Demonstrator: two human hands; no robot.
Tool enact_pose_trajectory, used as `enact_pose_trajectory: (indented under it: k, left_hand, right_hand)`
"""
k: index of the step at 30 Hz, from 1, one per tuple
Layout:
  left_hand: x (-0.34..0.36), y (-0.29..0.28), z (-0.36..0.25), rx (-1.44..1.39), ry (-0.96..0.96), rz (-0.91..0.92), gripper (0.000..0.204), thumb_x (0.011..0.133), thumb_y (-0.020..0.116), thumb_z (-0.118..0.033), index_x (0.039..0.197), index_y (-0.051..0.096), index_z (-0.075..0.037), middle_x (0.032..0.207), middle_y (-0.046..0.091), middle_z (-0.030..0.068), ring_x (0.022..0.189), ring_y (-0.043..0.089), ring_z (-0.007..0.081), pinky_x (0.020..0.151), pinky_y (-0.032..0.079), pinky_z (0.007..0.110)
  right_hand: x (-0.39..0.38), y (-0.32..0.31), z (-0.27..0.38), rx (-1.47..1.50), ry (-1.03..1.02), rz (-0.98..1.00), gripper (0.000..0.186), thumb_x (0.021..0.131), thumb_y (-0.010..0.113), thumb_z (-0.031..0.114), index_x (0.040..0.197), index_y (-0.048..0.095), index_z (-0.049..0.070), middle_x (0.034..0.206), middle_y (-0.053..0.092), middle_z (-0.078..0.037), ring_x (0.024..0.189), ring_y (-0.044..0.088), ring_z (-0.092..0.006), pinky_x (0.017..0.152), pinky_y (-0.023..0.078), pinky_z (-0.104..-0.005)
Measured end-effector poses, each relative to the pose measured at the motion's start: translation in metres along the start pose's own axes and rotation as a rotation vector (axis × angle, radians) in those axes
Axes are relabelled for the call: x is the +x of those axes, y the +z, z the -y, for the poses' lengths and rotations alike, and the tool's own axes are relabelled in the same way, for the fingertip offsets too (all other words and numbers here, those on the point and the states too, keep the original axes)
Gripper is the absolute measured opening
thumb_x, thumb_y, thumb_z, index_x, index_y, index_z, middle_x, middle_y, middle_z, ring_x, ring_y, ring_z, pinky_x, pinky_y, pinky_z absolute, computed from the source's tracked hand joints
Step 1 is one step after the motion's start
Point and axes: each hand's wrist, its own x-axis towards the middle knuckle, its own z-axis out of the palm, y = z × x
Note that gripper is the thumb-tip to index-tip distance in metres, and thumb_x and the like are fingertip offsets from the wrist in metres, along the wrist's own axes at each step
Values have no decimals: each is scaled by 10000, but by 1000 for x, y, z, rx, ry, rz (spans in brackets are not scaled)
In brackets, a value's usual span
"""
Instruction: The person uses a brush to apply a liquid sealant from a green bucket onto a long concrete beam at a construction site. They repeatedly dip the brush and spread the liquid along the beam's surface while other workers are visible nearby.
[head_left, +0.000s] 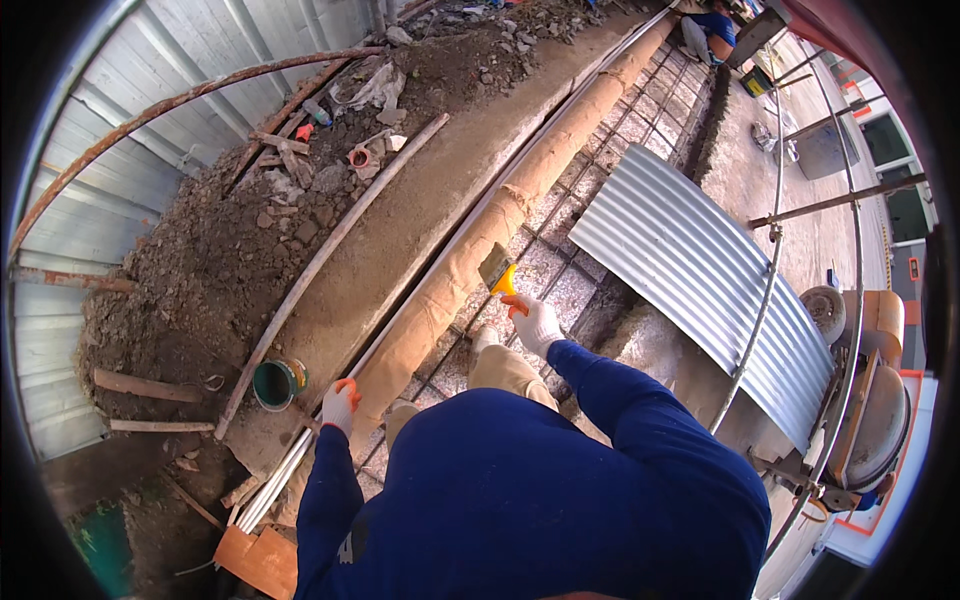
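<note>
My right hand (pixel 536 322), in a white glove with orange fingertips, is closed on the yellow handle of a putty knife (pixel 503 281). Its wide grey blade lies against the side of a long tan beam (pixel 455 280) with a rough surface. My left hand (pixel 340 403), gloved the same way, is down at the near left of the beam, next to a concrete ledge. Its fingers are bent together, and what they grip, if anything, is hidden. A dark green open can (pixel 278 384) stands on the ledge to the left of that hand.
A rebar grid (pixel 560 245) lies right of the beam, under my feet. Corrugated metal sheet (pixel 700 280) slopes across the trench. Soil and rubble (pixel 240 240) heap up at left, with a long wooden pole (pixel 335 260). Another person (pixel 712 35) crouches at the far end.
</note>
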Motion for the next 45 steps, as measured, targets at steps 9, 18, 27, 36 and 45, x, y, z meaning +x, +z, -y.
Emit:
enact_pose_trajectory:
  k: [9, 18, 27, 36, 45]
  left_hand:
    - [-66, 128, -88, 351, 147, 168, 297, 1022, 604, -140, 1266, 653, 22, 1015, 648, 37, 866, 594, 121, 775, 485, 272]
    - [-44, 63, -14, 296, -67, 83, 305, 1029, 633, -189, 1280, 680, -21, 1076, 705, 38, 854, 643, 130, 747, 498, 266]
    - [60, -87, 85, -147, -270, -189, 301, 1060, 611, -285, 1320, 638, -135, 1130, 692, 38, 847, 686, 176, 743, 538, 366]
    - [203, -314, 198, -728, -273, -670, 642, 1038, 588, -435, 1608, 435, -183, 1666, 384, 77, 1330, 579, 308, 1051, 473, 544]
    - [279, -378, 200, -947, 86, -343, 371, 1042, 496, -150, 1402, 588, -143, 1326, 698, 58, 1177, 669, 206, 1030, 538, 366]
  right_hand:
    - [67, -51, -57, 195, 132, -64, 429, 960, 514, 20, 1319, 743, 77, 933, 750, -45, 663, 647, -111, 639, 533, -288]
    - [46, 23, -71, 192, 228, 84, 397, 960, 544, 41, 1306, 738, 48, 906, 724, -28, 680, 635, -96, 641, 521, -280]
    - [-24, 158, -47, 109, 394, 297, 404, 992, 509, -24, 1336, 712, 39, 1069, 741, -26, 807, 648, -69, 657, 535, -231]
    - [-83, 341, -53, 88, 480, 451, 409, 983, 515, -40, 1344, 700, 14, 1106, 752, -48, 843, 655, -78, 707, 544, -234]
    - [-84, 389, -22, -300, 244, 543, 318, 1011, 658, 73, 1311, 753, 115, 1041, 760, -86, 851, 678, -131, 778, 545, -305]
